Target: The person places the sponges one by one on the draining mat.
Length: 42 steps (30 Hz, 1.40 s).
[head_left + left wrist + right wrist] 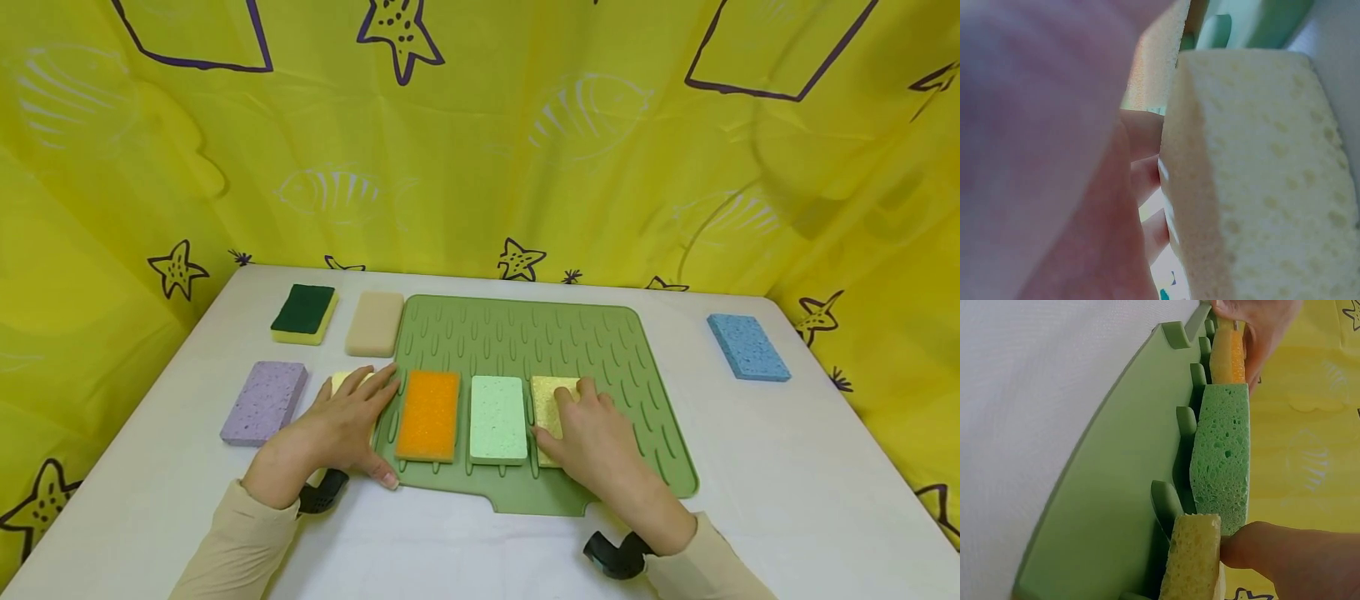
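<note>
In the head view my left hand (337,421) lies over a pale cream-yellow sponge (345,379), fingers spread and fairly straight, thumb out by the mat's near edge. The left wrist view shows its fingers against that pitted sponge (1272,169). My right hand (596,429) holds a yellow sponge (546,400), thumb at its left edge and index finger bent over it; the far fingertips are hidden. In the right wrist view the thumb (1260,550) touches this sponge. Between the hands an orange sponge (427,417) and a mint-green sponge (498,421) lie side by side.
The green ridged mat (517,325) lies on a white table (765,467). Left of it are a green-and-yellow scouring sponge (303,308), a beige sponge (375,323) and a purple sponge (264,402). A blue sponge (747,347) lies far right. A yellow curtain (480,167) hangs behind.
</note>
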Motion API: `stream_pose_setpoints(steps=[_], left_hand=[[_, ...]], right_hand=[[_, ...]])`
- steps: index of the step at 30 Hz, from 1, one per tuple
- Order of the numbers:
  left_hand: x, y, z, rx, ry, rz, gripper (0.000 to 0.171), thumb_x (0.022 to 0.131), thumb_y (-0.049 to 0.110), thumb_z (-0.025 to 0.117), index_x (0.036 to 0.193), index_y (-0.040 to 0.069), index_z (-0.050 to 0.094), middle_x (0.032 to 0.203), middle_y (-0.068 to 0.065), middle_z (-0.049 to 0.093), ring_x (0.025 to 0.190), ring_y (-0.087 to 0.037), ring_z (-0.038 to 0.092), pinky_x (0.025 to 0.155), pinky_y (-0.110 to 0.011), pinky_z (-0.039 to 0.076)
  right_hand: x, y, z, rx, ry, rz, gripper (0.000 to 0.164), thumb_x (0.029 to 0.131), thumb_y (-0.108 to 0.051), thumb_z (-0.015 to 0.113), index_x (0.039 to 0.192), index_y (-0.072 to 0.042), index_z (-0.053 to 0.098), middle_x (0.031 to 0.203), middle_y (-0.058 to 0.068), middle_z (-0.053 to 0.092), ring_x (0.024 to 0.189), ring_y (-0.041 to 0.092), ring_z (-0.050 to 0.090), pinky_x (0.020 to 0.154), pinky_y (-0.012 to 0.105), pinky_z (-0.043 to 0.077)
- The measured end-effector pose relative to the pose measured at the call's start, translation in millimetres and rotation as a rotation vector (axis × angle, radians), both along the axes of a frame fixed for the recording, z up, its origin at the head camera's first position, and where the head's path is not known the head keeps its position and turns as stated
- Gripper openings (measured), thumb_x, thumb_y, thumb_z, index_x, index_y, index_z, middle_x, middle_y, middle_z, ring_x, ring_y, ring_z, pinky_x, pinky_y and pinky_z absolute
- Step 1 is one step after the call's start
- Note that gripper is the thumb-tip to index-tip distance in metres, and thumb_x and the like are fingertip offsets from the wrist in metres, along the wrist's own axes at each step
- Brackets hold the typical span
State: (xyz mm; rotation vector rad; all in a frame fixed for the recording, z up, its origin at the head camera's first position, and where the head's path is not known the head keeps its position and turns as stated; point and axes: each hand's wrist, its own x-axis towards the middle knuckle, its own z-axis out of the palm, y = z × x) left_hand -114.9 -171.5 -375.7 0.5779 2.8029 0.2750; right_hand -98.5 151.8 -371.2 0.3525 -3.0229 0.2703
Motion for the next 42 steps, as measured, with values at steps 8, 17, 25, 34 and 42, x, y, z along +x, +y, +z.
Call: stream_pose_setpoints(steps=[8, 17, 25, 34, 42], left_hand=[[1.5, 0.2, 0.9, -0.004, 0.000, 0.000, 0.132, 0.053, 0.069, 0.085, 0.154, 0.003, 0.031, 0.166, -0.012, 0.019, 0.149, -0.043, 0.020, 0.110, -0.077, 0.017], [2.4, 0.4, 2.3, 0.005, -0.013, 0.006, 0.133, 0.052, 0.068, 0.085, 0.154, 0.003, 0.031, 0.166, -0.013, 0.018, 0.149, -0.044, 0.019, 0.110, -0.078, 0.016], [1.6, 0.7, 1.3, 0.001, -0.013, 0.006, 0.133, 0.052, 0.068, 0.086, 0.155, 0.004, 0.030, 0.166, -0.012, 0.018, 0.149, -0.043, 0.019, 0.110, -0.078, 0.015], [1.0, 1.0, 1.7, 0.005, -0.020, 0.009, 0.133, 0.053, 0.068, 0.086, 0.155, 0.004, 0.029, 0.166, -0.012, 0.017, 0.150, -0.043, 0.018, 0.110, -0.077, 0.014], [1.0, 1.0, 1.1, 0.006, -0.008, 0.002, 0.133, 0.052, 0.068, 0.085, 0.155, 0.003, 0.031, 0.166, -0.012, 0.019, 0.149, -0.043, 0.019, 0.110, -0.078, 0.015]], right_hand=[[0.3, 2.0, -0.9, -0.003, 0.011, 0.024, 0.056, 0.084, -0.045, 0.075, 0.113, 0.002, 0.065, 0.118, 0.031, 0.057, 0.085, 0.042, 0.063, 0.055, 0.047, 0.056], [0.5, 2.1, -0.9, -0.006, -0.006, 0.020, 0.057, 0.085, -0.046, 0.074, 0.116, 0.001, 0.064, 0.121, 0.031, 0.056, 0.089, 0.043, 0.063, 0.057, 0.048, 0.056], [1.7, 5.2, 2.9, -0.026, -0.046, 0.015, 0.054, 0.086, -0.045, 0.073, 0.115, 0.000, 0.065, 0.123, 0.030, 0.056, 0.092, 0.043, 0.063, 0.060, 0.049, 0.057], [3.3, 4.2, 2.3, -0.022, -0.033, 0.016, 0.052, 0.086, -0.045, 0.073, 0.113, 0.000, 0.065, 0.120, 0.029, 0.056, 0.088, 0.040, 0.063, 0.057, 0.047, 0.056], [2.8, 3.8, 0.8, -0.054, -0.018, 0.017, 0.050, 0.085, -0.042, 0.075, 0.111, -0.002, 0.066, 0.122, 0.028, 0.057, 0.088, 0.040, 0.063, 0.058, 0.048, 0.056]])
